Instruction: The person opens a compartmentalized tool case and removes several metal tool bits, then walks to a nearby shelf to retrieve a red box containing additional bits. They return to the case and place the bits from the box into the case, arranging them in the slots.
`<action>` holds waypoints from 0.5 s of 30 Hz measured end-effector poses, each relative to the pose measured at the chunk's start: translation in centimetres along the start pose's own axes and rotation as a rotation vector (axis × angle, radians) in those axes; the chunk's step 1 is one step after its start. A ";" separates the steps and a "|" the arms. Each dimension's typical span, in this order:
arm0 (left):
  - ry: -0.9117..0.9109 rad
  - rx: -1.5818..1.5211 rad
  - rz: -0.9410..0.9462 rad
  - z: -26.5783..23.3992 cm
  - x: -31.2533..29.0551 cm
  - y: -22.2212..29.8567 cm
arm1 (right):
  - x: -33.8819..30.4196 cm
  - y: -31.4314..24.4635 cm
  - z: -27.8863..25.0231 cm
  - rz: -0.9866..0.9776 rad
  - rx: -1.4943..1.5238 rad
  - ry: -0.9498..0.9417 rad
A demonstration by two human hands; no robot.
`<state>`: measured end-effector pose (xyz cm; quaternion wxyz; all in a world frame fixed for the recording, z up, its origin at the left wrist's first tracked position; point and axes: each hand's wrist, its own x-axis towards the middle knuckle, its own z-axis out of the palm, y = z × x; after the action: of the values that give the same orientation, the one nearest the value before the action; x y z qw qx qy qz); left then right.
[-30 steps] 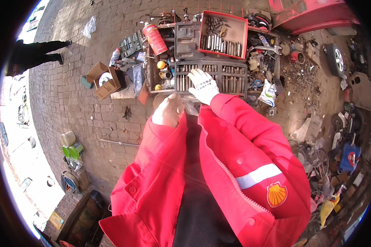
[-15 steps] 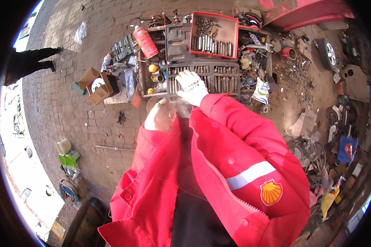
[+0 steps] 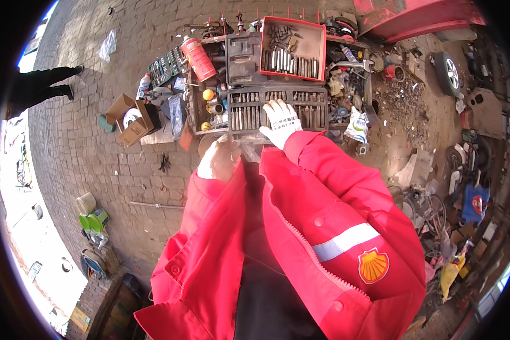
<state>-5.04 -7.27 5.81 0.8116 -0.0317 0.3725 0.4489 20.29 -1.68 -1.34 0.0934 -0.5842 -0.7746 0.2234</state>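
Observation:
A dark tool case (image 3: 227,116) lies unfolded on the workbench, its near half packed with rows of metal bits (image 3: 245,118). My right hand (image 3: 282,122), in a white glove, reaches over the middle of that half with its fingers stretched forward and its thumb apart. The fingertips are at the bits; nothing shows in its grasp. Close to the bench's near edge, my left hand (image 3: 217,158) is also gloved in white. Its fingers are blurred, and I cannot make out their closing. A red-rimmed box (image 3: 324,54) of more bits rests on the case's far half.
A red spray can (image 3: 198,59) leans left of the case, near an orange ball (image 3: 208,94). A wrench (image 3: 354,64) and a white packet (image 3: 357,125) sit to the right. An opened cardboard box (image 3: 136,132) stands left of the bench. Another person's legs (image 3: 45,85) show far left.
My right hand has moved to the right along the case, from the left rows of bits to its middle. My left hand has stayed nearly in place.

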 end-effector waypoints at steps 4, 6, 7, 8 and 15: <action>-0.107 -0.037 -0.023 0.3 0.3 -0.1 | -0.2 0.6 0.1 0.030 -0.005 -0.034; -0.105 -0.030 -0.007 0.4 0.3 -0.1 | 0.0 0.6 0.0 0.040 0.000 -0.021; -0.114 -0.028 0.000 0.3 0.3 -0.1 | 0.1 0.6 -0.1 0.038 0.003 -0.001; -0.108 -0.028 -0.002 0.2 0.2 -0.2 | 0.1 0.6 -0.1 0.051 -0.002 -0.001; -0.104 -0.009 0.010 -1.6 0.5 -0.5 | 0.7 0.3 0.5 0.032 -0.080 -0.080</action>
<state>-5.44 -7.77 4.21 0.8274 -0.0100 0.3281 0.4556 20.17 -1.02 -2.00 0.0352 -0.5902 -0.7767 0.2170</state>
